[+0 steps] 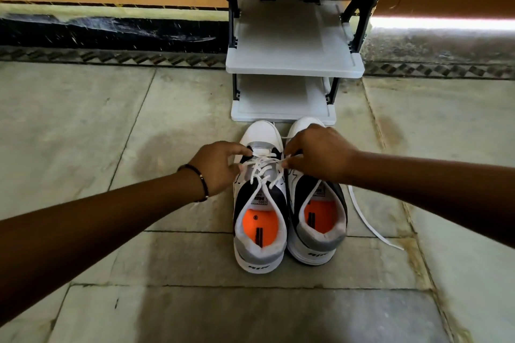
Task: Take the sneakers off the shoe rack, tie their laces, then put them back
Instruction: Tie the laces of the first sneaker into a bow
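Stone floor [83, 120]. Left hand [220, 167], dark beaded bracelet [202, 179] at the wrist, pinches one strand of the white laces [262, 167] over the left sneaker [260, 203]. Right hand [317, 156] pinches the other strand — both pulled taut across the tongue. Right sneaker [317, 209] stands touching the first, toes toward the shoe rack [295, 64] (grey shelves, dark posts); its loose lace [370, 225] trails out on the floor — untied.
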`<state>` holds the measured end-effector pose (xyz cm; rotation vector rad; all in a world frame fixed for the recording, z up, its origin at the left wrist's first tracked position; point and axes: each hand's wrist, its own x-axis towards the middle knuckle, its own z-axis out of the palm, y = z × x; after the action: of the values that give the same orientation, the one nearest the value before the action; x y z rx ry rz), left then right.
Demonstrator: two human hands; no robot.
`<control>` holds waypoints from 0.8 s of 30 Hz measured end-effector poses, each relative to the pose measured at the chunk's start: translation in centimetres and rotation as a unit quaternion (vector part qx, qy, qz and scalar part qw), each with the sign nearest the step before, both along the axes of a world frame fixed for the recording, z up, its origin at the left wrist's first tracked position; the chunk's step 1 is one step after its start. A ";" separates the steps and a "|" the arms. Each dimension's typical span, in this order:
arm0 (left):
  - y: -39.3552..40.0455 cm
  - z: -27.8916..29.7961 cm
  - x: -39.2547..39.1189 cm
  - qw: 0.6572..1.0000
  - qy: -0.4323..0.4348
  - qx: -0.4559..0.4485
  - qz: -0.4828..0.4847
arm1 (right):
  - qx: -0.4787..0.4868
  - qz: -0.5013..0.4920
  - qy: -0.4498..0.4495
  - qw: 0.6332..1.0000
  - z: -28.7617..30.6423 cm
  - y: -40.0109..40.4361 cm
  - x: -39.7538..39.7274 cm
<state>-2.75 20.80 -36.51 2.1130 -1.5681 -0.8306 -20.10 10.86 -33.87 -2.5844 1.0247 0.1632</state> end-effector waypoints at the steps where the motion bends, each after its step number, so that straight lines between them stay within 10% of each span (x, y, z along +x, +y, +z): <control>1: -0.3 -0.2 -0.5 1.000 -0.012 -0.001 -0.022 | 0.009 0.001 0.018 1.000 -0.5 0.2 0.3; 12: -0.9 -0.7 -0.3 0.993 0.042 -0.079 -0.078 | 0.182 -0.076 -0.143 0.970 0.3 -0.4 0.9; 24: 1.6 0.7 2.3 0.968 -0.132 -0.126 -0.174 | 0.250 -0.142 -0.200 0.937 0.4 0.4 -1.3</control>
<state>-0.49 22.36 -35.83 1.8511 -2.1027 -0.4292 -21.41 11.28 -33.48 -1.8857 1.0233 -0.1541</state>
